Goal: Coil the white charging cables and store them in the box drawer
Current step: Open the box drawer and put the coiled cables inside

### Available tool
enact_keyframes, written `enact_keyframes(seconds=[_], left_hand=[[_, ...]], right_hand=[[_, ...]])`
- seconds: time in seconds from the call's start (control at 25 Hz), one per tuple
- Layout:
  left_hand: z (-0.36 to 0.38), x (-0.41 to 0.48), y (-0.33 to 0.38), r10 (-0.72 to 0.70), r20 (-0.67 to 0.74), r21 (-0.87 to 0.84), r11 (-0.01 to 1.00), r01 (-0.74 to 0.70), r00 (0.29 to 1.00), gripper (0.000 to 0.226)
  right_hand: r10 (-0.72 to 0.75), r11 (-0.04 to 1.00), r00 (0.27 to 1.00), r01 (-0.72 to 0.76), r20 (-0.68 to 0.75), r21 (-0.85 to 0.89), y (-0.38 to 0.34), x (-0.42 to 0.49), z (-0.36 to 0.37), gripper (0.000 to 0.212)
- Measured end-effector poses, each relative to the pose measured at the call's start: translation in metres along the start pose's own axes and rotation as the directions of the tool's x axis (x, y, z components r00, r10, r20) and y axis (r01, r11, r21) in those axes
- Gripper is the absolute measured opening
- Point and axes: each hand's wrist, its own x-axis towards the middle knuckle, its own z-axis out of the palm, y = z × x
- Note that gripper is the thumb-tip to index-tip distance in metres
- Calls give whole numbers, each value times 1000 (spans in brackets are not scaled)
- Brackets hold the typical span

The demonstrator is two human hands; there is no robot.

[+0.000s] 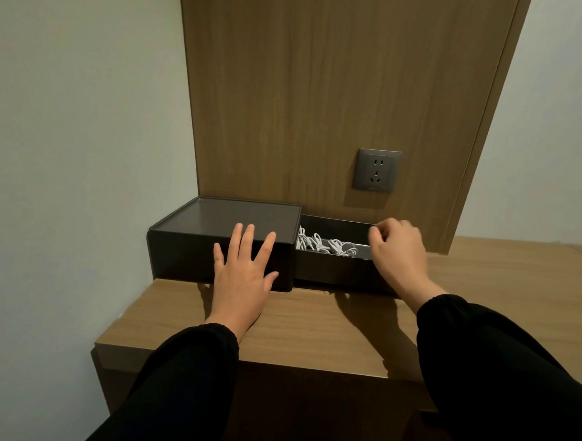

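Cables [328,246] lie in the head view as a loose white bunch of small coils inside the drawer [331,266], which stands pulled out sideways from the right end of the box [225,217], so the task's things are already in their place of storage. The box sits on a wooden shelf [311,329], backed against a wood panel [323,87] that carries an outlet [377,170] above the drawer. The left hand [243,271] lies flat over the front edge of the box, fingers straight and spread across the lid, thumb out to the side, holding nothing; it is probably there to brace the light box so that it does not slide when the drawer moves. The right hand [399,253] is at the drawer's far right end, wrist raised, knuckles toward the camera, fingers curled down over the end wall; whether they pinch the rim, grip a pull or only hover there cannot be told, since the hand itself hides the contact. Both forearms, in black sleeves, reach forward from the bottom of the frame. With the cables in, the step in hand is likely pushing the drawer shut, right hand driving it leftward against the left hand's hold.
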Motion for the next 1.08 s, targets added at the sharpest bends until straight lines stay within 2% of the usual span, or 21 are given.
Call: enact_keyframes(seconds=[0.04,0.12,0.16,0.2,0.32,0.4,0.52,0.64,0.72,0.8,0.96,1.08], left_hand=[[0,0,0,2,-3,1,1000,-2,1000,69],[1,0,-1,5,-3,3,1000,-5,1000,68],[2,0,0,6,-6,2,1000,-6,1000,68],[2,0,-1,7,-12,-1,1000,-7,1000,67],[3,-1,-1,9,-29,-11,1000,-9,1000,67],[4,0,-1,13,-43,-14,1000,-14,999,67],[5,0,-1,13,-48,-10,1000,-14,999,66],[4,-1,-2,13,-45,-11,1000,-13,999,65],[4,-1,-2,12,-50,-9,1000,-12,999,66],[4,-1,-1,12,-48,-14,1000,-12,999,66],[4,-1,-2,17,-40,-12,1000,-17,999,70],[5,-1,-3,21,-39,-6,1000,-21,999,71]], right_hand=[[-60,997,995,56,82,47,-10,-2,1,30],[-104,995,947,98,304,35,-24,-3,7,23],[-103,995,931,102,351,21,-27,0,12,20],[-80,997,937,72,340,36,-27,5,15,17],[72,990,984,-90,166,105,-19,23,20,16],[157,987,973,-149,169,-61,-8,32,21,17],[202,918,943,-87,266,-386,0,33,19,15],[140,863,978,-43,156,-504,2,32,12,28],[242,883,964,-172,109,-437,7,31,10,38],[390,891,907,-328,161,-313,10,27,13,45],[428,895,896,-402,121,-191,7,21,13,44],[481,861,863,-498,156,100,2,22,2,42]])
